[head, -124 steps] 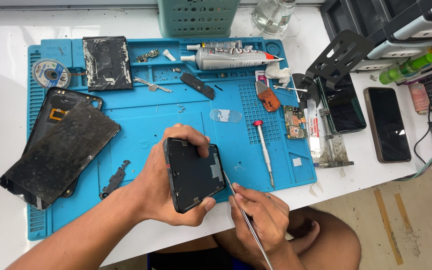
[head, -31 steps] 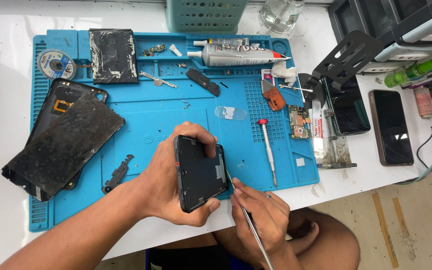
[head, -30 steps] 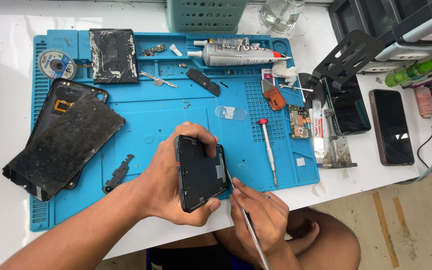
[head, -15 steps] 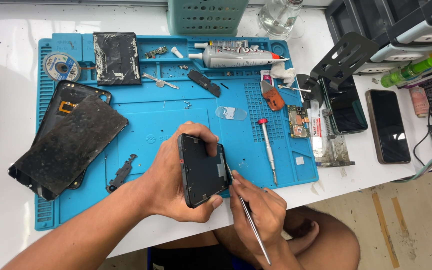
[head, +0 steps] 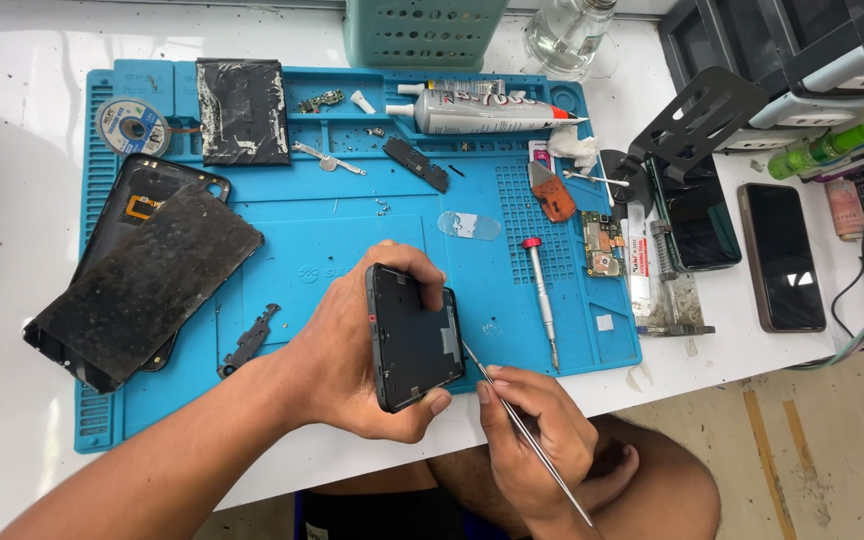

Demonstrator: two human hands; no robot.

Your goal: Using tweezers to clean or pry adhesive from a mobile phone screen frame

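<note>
My left hand (head: 352, 355) grips a black phone frame (head: 412, 338), held tilted above the front edge of the blue work mat (head: 352, 225). My right hand (head: 532, 440) holds a thin metal pry tool (head: 522, 430) like a pen. The tool's tip touches the frame's right edge. Both hands hover over the mat's near right corner, just above my lap.
On the mat lie a cracked dark screen panel (head: 142, 285), a battery (head: 242, 110), a glue tube (head: 482, 110), a red-capped screwdriver (head: 542, 300) and a small circuit board (head: 602, 245). Two dark phones (head: 782, 255) lie on the white table at right. A teal basket (head: 422, 30) stands behind.
The view shifted slightly. My hands keep the same hold; the tool tip stays at the frame's right edge, and my right hand has crept a little closer to the frame.
</note>
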